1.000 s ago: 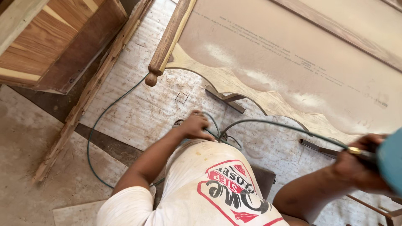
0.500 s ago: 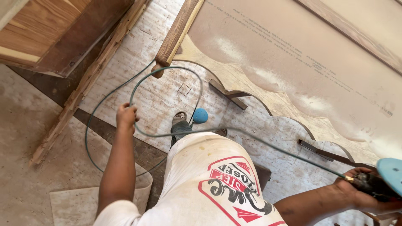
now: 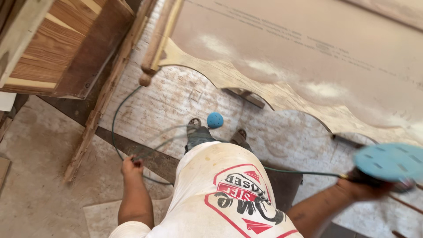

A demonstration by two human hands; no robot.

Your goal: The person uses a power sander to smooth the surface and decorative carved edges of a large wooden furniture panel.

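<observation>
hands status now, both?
Left hand: closed on the green cord.
Right hand: closed, holding the sander with blue disc.

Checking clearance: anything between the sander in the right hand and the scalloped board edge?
Nothing visible. The sander, held in the right hand, is next to the board edge. Its cord trails back to the left hand.

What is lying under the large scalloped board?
Under the scalloped board lies dusty patterned floor, a short wood block, and a small blue disc between the feet. Further back, the board hides everything.
</observation>
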